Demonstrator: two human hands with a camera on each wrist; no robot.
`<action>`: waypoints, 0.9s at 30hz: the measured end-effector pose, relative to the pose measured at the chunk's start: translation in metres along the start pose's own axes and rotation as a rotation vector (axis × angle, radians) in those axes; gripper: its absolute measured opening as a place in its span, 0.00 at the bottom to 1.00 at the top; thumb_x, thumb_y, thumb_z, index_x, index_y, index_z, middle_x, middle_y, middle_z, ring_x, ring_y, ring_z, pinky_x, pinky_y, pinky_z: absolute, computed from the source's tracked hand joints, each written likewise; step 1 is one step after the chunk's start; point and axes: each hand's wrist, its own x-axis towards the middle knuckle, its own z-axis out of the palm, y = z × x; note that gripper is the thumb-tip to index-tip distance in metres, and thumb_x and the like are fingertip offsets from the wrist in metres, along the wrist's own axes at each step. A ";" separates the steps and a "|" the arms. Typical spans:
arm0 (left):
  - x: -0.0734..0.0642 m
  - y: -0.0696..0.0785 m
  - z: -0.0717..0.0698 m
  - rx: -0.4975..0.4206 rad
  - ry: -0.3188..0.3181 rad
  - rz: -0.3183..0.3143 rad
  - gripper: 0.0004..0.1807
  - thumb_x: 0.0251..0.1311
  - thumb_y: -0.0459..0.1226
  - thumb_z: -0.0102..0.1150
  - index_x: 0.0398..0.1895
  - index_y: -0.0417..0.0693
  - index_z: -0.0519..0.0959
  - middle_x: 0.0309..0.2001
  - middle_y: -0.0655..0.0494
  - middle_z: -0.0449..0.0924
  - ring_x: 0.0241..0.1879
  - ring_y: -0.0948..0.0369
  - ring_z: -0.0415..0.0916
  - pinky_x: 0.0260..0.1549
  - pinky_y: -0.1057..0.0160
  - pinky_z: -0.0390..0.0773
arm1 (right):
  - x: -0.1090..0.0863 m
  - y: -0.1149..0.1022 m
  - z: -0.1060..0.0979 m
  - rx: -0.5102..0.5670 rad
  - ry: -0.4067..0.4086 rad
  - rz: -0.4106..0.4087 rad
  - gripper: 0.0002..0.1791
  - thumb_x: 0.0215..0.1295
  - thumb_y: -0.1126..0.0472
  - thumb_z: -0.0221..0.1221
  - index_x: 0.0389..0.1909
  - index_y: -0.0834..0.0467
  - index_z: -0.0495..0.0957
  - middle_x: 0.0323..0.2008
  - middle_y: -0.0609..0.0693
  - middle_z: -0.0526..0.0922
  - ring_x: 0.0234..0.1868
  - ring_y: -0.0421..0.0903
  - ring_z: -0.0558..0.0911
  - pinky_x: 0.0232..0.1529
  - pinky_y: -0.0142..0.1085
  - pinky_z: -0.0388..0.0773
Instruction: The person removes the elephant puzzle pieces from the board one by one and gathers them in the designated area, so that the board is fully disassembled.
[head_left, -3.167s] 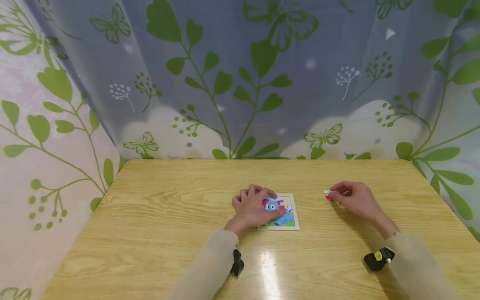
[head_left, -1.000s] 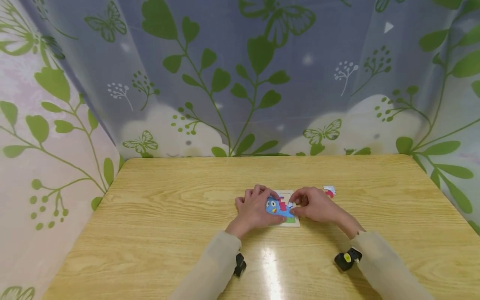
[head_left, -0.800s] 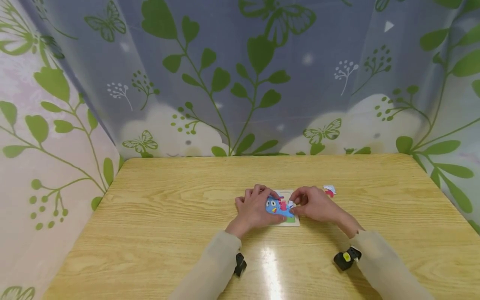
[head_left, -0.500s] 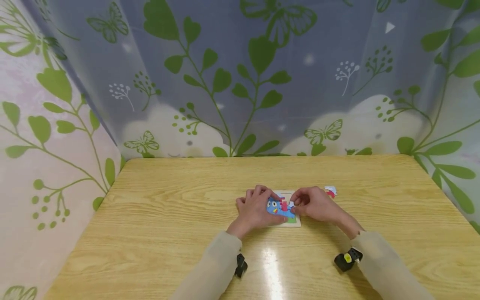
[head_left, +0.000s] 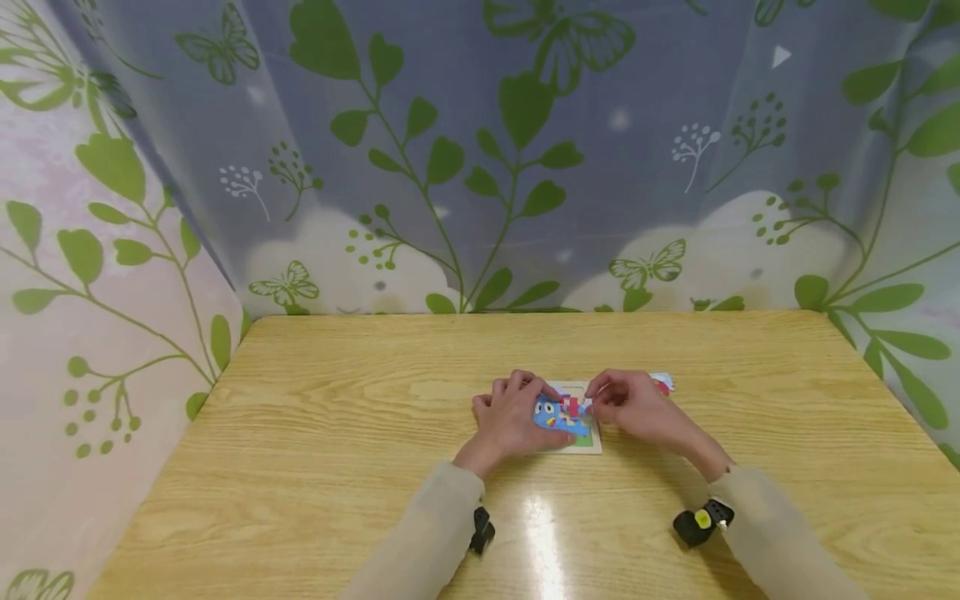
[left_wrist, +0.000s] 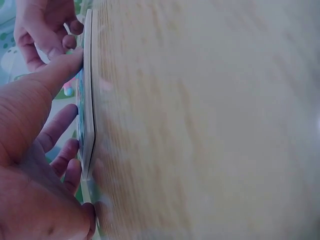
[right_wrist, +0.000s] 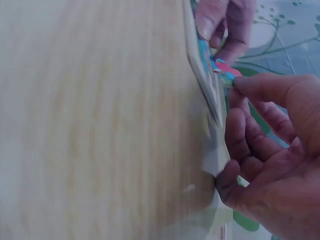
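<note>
A square jigsaw puzzle with a pale frame and a blue cartoon animal lies flat on the table. My left hand rests on its left part, fingers spread, with the thumb pressing near the front edge. My right hand pinches a red and blue puzzle piece between thumb and index finger. In the right wrist view that piece stands tilted over the board, and a pale gap shows beneath it in the head view. Left-hand fingers hide much of the picture.
Another puzzle piece, white and red, lies on the wooden table behind my right hand and is partly covered by it. A curtain with leaf and butterfly prints hangs along the table's back edge.
My right hand has come left from the loose white and red piece to the puzzle. The pinched red and blue piece has shifted slightly up and away, baring a pale patch. The left hand stays put.
</note>
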 end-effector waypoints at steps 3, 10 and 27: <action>0.000 0.000 0.000 0.000 -0.002 0.000 0.27 0.52 0.60 0.72 0.54 0.66 0.78 0.68 0.58 0.67 0.62 0.51 0.63 0.52 0.44 0.58 | -0.002 0.001 -0.005 0.032 0.009 0.010 0.07 0.68 0.66 0.62 0.46 0.61 0.80 0.36 0.56 0.85 0.34 0.45 0.80 0.32 0.33 0.75; -0.001 0.001 -0.001 -0.005 -0.001 -0.001 0.28 0.51 0.60 0.73 0.53 0.66 0.78 0.68 0.58 0.67 0.61 0.51 0.62 0.51 0.44 0.58 | -0.010 0.005 -0.018 0.055 0.019 0.007 0.10 0.69 0.64 0.62 0.49 0.62 0.79 0.38 0.57 0.85 0.34 0.46 0.81 0.29 0.34 0.74; -0.003 0.001 -0.002 -0.015 -0.004 0.008 0.27 0.51 0.59 0.73 0.53 0.66 0.78 0.68 0.58 0.66 0.62 0.51 0.62 0.52 0.43 0.57 | -0.032 0.026 -0.046 -0.023 0.112 0.072 0.14 0.71 0.57 0.63 0.51 0.61 0.79 0.40 0.55 0.84 0.35 0.42 0.80 0.32 0.33 0.74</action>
